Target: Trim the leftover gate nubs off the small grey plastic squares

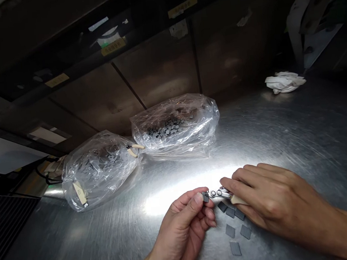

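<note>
Between the thumb and fingers of my left hand [189,221] is a small dark grey piece [205,196]. My right hand [270,196] is closed round the pale handles of nippers [220,193]. Their metal jaws point left and meet the grey piece at my left fingertips; I cannot tell whether they bite into it. Below the nippers, several flat grey squares [230,230] lie loose on the metal table [177,178], some partly behind my right hand.
Two clear plastic bags stand along the back: one bag [176,125] holds many small grey pieces, the other bag [101,172] fewer visible ones. Pale-handled nippers [136,148] lie between them. A cream-coloured tool [80,193] rests at the left bag. A crumpled white cloth [285,82] lies back right.
</note>
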{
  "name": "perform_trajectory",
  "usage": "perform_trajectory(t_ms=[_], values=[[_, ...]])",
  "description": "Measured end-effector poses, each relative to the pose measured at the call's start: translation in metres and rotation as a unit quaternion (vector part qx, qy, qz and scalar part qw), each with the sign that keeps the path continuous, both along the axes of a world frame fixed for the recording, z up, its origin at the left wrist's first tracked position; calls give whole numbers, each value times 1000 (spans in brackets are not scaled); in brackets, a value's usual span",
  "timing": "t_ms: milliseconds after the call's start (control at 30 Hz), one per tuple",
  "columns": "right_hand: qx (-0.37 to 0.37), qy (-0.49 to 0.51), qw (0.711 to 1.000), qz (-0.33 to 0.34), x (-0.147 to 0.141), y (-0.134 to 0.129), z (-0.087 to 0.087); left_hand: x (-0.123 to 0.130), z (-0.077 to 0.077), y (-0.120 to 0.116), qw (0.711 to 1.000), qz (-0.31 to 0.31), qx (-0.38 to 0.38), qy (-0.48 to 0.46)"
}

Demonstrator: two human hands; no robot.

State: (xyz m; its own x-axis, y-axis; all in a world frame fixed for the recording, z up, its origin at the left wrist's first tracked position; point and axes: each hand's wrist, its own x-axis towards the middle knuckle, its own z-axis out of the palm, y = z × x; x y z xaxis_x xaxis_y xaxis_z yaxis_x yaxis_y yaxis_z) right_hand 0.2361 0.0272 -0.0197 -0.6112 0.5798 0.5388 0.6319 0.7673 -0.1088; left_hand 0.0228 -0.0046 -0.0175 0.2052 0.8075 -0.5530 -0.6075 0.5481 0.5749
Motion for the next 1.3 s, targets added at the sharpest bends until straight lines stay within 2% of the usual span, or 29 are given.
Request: perform_trajectory(t_ms=[300,700,1000,1300], values=[[-23,52,998,-32,8,9,0,1,4,0,1000,-11,-1,20],[-47,45,998,18,7,8,-4,1,2,-2,1000,-11,17,8],[-50,25,998,18,9,9,-2,0,1,-3,1000,-15,11,9],[45,-28,999,-6,3,2,7,0,-3,-4,999,-21,24,19]])
